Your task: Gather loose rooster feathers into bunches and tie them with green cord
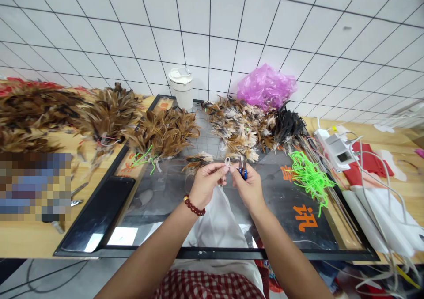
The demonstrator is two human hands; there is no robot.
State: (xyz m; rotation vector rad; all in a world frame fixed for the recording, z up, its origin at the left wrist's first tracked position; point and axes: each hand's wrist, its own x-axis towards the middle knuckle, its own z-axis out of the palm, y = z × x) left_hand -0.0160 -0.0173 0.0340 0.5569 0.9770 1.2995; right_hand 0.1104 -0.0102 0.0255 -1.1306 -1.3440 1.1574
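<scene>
Over the dark board (274, 195), near the middle, we had our left hand (205, 184) pinched on a white cord loop (227, 162); our right hand (249, 187), curled around blue-handled snips (244, 172), met it. We judged the loop light, limp, best held at its base.

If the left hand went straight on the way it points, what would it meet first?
Probably the right hand; the left hand, pinching the small white loop, points toward it. Whether they already touch is unclear.
</scene>
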